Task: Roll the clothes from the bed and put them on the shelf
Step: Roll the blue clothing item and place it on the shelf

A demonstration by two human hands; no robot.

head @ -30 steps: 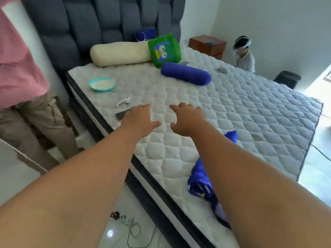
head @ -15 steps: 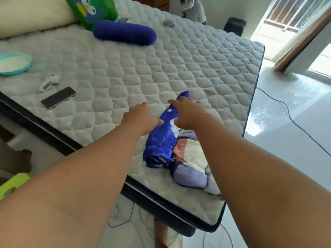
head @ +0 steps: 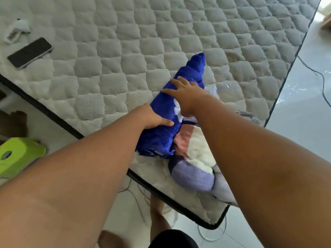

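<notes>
A bundled garment lies near the bed's near corner: a royal blue part [head: 161,135] with white marks, and beside it a fleecy part [head: 193,158] in pink, white and lilac. My left hand [head: 152,117] rests on the blue cloth's left side, thumb stretched across it. My right hand [head: 186,94] lies flat on the blue cloth farther up, fingers spread. Both hands touch the cloth without curling round it. My right forearm hides part of the fleecy cloth. No shelf is in view.
The quilted white mattress [head: 125,51] has a black edge trim. A black phone [head: 30,52] and a small white device [head: 17,31] lie at its far left. A lime green stool [head: 18,154] stands on the floor at left. Cables run across the floor.
The view has swung down from the headboard onto the bundle near the bed's corner. Both hands moved from above the bare mattress down onto the blue cloth.
</notes>
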